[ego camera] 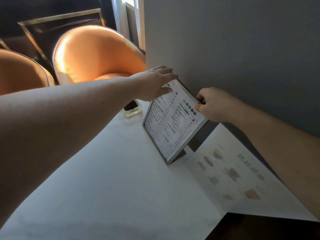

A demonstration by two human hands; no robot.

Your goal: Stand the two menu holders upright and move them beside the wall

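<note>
A grey-framed menu holder (173, 123) with a black-and-white drinks list stands tilted on its foot on the white table (107, 179), close to the grey wall (233, 49). My right hand (213, 105) pinches its upper right edge. My left hand (155, 82) reaches across with fingers spread, its fingertips resting on the holder's top left corner. A second menu holder (237, 174) with pale pictures of cups lies along the wall side under my right forearm, partly over the table's near corner; I cannot tell whether it lies flat or leans.
A small clear square dish (131, 108) with dark contents sits on the table just left of the framed holder. Two orange chairs (97, 54) stand beyond the table's far edge. The table's near right corner drops to dark floor (259, 229).
</note>
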